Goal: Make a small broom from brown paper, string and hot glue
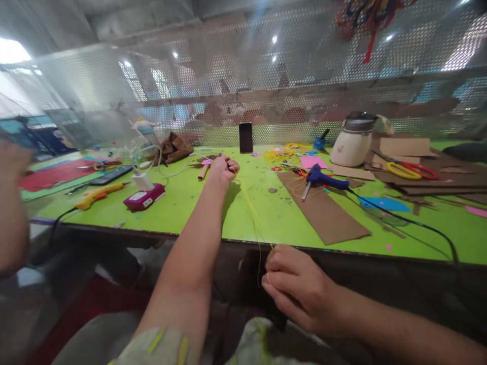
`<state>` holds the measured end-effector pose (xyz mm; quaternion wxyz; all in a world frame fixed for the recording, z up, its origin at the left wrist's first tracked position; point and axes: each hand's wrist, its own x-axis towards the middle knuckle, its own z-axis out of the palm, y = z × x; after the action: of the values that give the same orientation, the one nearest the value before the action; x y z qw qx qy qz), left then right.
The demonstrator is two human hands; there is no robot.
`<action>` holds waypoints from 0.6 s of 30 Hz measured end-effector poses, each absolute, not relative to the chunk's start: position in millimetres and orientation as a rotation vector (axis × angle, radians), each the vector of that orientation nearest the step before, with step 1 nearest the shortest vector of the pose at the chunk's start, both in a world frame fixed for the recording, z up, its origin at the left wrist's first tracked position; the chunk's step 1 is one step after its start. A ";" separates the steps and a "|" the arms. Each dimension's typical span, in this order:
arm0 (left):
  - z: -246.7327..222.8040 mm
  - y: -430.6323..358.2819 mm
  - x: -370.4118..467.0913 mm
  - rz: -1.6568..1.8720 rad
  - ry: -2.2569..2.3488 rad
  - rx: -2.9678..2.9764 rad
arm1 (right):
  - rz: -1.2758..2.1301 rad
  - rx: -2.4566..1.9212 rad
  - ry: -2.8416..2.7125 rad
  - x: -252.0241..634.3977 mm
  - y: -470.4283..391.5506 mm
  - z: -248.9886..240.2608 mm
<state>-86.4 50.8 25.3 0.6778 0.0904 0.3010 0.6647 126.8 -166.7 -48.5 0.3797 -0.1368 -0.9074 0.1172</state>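
Note:
Yellow thread point(249, 203) runs in several strands between my two hands, slanting over the table's front edge. My left hand point(224, 167) is stretched out over the table, its fingers closed on the far end of the thread. Close to my body, below the table edge, my right hand point(294, 286) pinches the near end, and a loose strand dangles beside it. Just left of my left hand lie a small brown cardboard roll point(203, 172) and some dark brown pieces, partly hidden by the hand.
A blue glue gun point(319, 177) rests on a cardboard strip point(327, 218) at right, near scissors point(407, 170) and a white jar point(352, 142). A yellow glue gun point(101, 195) and purple socket block point(144, 196) are left. A phone point(245, 138) stands behind. Another person's arm point(13, 208) shows far left.

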 end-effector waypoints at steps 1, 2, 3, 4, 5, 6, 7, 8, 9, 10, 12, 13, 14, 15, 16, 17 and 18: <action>24.9 50.8 -86.1 1.498 0.676 0.209 | 0.352 -0.351 -2.322 129.7 -174.1 -54.3; 24.7 50.6 -85.6 1.501 0.676 0.217 | 0.399 -0.354 -2.324 133.0 -181.2 -60.4; 24.5 50.4 -85.0 1.502 0.676 0.226 | 0.440 -0.374 -2.329 136.8 -187.6 -66.7; 24.5 50.2 -84.3 1.501 0.677 0.235 | 0.468 -0.407 -2.321 141.4 -193.3 -73.6; 24.5 50.0 -83.4 1.498 0.677 0.243 | 0.483 -0.443 -2.305 146.6 -197.9 -80.9; 24.6 49.9 -82.4 1.494 0.678 0.250 | 0.494 -0.504 -2.271 152.2 -201.2 -88.7; 24.8 49.8 -81.5 1.491 0.677 0.256 | 0.502 -0.579 -2.223 157.8 -203.2 -97.2; 24.9 49.9 -80.5 1.488 0.675 0.260 | 0.512 -0.672 -2.166 163.2 -203.7 -106.0; 25.1 50.1 -79.7 1.486 0.672 0.263 | 0.530 -0.768 -2.108 167.6 -202.9 -114.8; 25.2 50.4 -79.1 1.484 0.671 0.265 | 0.556 -0.857 -2.051 170.8 -200.7 -123.2; 25.3 51.2 -78.3 1.486 0.671 0.272 | 0.659 -1.000 -1.959 171.6 -193.4 -136.7; 25.2 51.5 -78.2 1.488 0.674 0.277 | 0.727 -1.043 -1.922 168.8 -188.7 -140.7; 25.0 51.6 -78.3 1.492 0.677 0.281 | 0.802 -1.076 -1.887 164.0 -183.8 -142.7; 24.8 51.5 -78.5 1.497 0.680 0.284 | 0.875 -1.090 -1.851 157.4 -179.1 -142.6; 24.5 51.1 -78.8 1.501 0.683 0.286 | 0.951 -1.091 -1.823 149.5 -175.0 -140.8; 24.0 50.6 -79.1 1.506 0.685 0.287 | 1.016 -1.082 -1.800 140.7 -171.6 -137.8; 23.5 50.0 -79.2 1.511 0.687 0.288 | 1.066 -1.069 -1.792 131.8 -169.1 -134.2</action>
<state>-79.2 50.0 23.5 0.6657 0.1274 0.3044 0.6693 131.8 -169.1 -134.2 0.3890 -0.4202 -0.7046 0.4191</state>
